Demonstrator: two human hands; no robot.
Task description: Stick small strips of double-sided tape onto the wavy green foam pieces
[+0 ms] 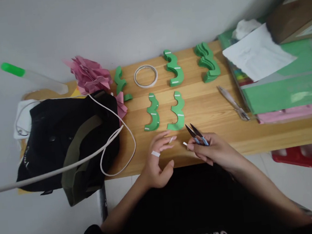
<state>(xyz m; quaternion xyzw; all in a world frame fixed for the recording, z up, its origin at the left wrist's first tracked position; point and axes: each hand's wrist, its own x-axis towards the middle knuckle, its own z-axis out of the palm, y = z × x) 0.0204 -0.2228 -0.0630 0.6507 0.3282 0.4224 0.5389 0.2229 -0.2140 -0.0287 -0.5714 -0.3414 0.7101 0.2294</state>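
Note:
My left hand (157, 162) is held at the table's front edge with its fingers apart, and small white tape strips (155, 153) cling to its fingers. Small snips (197, 135) with dark blades and blue handles are in my right hand (216, 150), blades pointing away from me. The thumb and a finger of that hand also pinch a short white tape piece (185, 144). Just beyond my hands lie two wavy green cut-outs, a left one (153, 111) and a right one (179, 109), both bearing white strips.
At the back are a tape roll (146, 76), wavy green stacks (174, 68) (208, 62) and a pink paper flower (91, 75). A black bag (51, 140) and looping white cable (111, 141) occupy the left. A pen-like tool (232, 103), green folder (285, 91) and box (294, 14) are right.

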